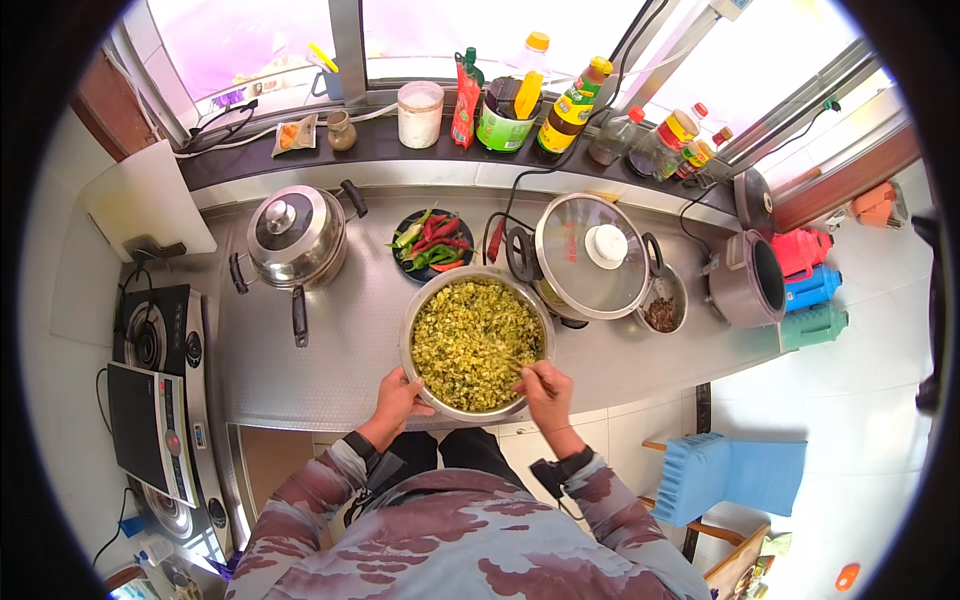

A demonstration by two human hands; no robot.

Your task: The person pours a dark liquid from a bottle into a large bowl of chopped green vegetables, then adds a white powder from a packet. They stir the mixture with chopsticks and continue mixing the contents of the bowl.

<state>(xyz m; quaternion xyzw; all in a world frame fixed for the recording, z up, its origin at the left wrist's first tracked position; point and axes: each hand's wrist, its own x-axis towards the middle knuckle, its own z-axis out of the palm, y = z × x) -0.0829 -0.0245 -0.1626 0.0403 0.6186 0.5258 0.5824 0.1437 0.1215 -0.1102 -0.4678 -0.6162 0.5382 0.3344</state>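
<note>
A wide stainless steel bowl [406, 345] stands near the front edge of the counter, filled with a chopped yellow-green food mixture [472, 337]. My left hand [396, 401] grips the bowl's lower left rim, thumb towards the food. At the right side of the bowl, my right hand [546, 390] is closed around thin utensils [517, 364], which look like chopsticks. Their tips reach into the mixture and are blurred. Just behind the bowl lies a dark plate [411, 271] of red and green chili peppers [435, 238].
A lidded steel pot [296, 236] with protruding handles stands left on the steel counter [330, 382]. Close right are a glass-lidded pot [562, 277], a small bowl [681, 296] and a cooker pot [742, 281]. Bottles [574, 109] line the sill; a gas stove [191, 420] stands far left.
</note>
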